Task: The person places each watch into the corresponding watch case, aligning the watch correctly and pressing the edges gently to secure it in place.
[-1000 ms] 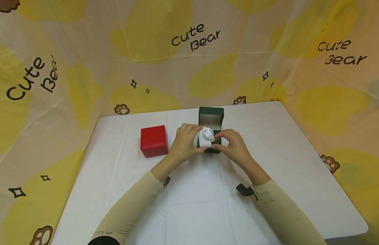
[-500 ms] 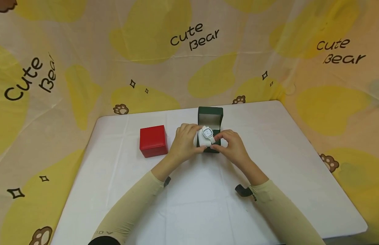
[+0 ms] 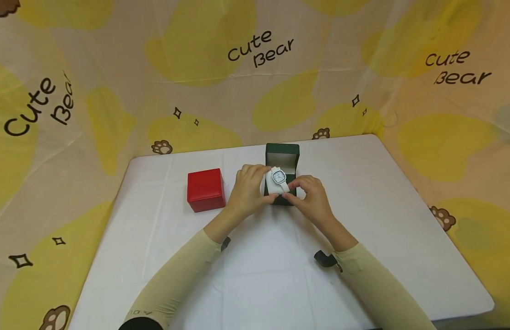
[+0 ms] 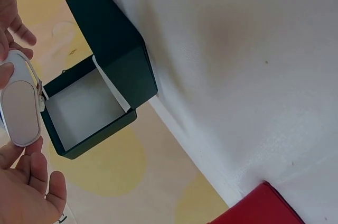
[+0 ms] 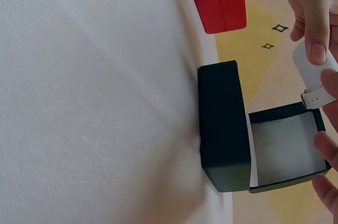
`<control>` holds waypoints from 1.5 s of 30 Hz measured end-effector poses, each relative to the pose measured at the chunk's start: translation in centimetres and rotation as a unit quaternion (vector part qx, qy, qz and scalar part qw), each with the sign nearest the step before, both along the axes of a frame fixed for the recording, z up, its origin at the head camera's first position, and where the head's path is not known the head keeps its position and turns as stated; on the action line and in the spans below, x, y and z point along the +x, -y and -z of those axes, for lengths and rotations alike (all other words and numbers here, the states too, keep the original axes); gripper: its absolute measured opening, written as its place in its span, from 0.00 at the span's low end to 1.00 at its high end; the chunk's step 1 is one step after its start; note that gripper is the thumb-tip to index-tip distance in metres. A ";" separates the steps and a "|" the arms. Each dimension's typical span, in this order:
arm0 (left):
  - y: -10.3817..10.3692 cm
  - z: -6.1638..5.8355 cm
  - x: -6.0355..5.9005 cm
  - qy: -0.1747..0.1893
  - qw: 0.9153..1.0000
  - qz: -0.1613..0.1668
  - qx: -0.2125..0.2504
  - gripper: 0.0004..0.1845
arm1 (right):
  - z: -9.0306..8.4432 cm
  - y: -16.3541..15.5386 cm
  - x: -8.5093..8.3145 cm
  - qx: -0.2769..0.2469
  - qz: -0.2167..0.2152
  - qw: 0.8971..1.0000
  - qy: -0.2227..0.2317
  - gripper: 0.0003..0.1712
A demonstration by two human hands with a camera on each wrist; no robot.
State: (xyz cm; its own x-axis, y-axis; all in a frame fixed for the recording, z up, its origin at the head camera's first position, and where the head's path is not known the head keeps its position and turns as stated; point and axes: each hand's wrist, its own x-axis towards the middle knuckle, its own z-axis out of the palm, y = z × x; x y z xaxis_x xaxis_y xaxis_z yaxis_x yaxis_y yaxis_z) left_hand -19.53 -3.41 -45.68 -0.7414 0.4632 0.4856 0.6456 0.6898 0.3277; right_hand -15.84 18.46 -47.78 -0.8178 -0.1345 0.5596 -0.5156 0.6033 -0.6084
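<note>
A white watch (image 3: 278,176) is wrapped round a white cushion (image 3: 269,188) and held just above an open dark green box (image 3: 282,153). My left hand (image 3: 260,184) grips the cushion from the left, thumb below and fingers on top. My right hand (image 3: 290,191) pinches the watch strap (image 5: 318,98) on the right side. The left wrist view shows the cushion (image 4: 21,105) beside the box's white-lined hollow (image 4: 84,109), which holds nothing. The right wrist view shows the box (image 5: 224,123) with its lid swung back.
A shut red box (image 3: 205,189) stands on the white tablecloth (image 3: 259,284) left of my hands. A yellow "Cute Bear" cloth (image 3: 255,68) hangs behind and around the table. The table's far edge runs close behind the green box.
Both hands and the watch have edged a little toward the green box. The boxes have not moved.
</note>
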 end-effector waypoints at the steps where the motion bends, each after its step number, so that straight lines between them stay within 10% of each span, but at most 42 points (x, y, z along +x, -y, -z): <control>1: 0.0 0.0 0.0 -0.001 1.000 -0.001 0.001 0.38 | 0.0 0.0 0.0 0.000 0.002 1.000 -0.004 0.15; 28: 0.0 -0.7 0.0 0.050 0.998 0.009 0.021 0.42 | 0.3 0.9 0.8 -0.027 0.056 0.997 -0.036 0.14; 36: 1.1 -0.6 -0.1 0.063 0.997 0.042 0.017 0.42 | -0.3 -0.9 0.3 0.022 -0.045 0.999 -0.009 0.16; 45: 1.9 -0.3 -0.2 0.073 0.995 0.070 0.005 0.42 | -1.5 -2.5 -1.5 0.075 -0.121 0.988 0.058 0.40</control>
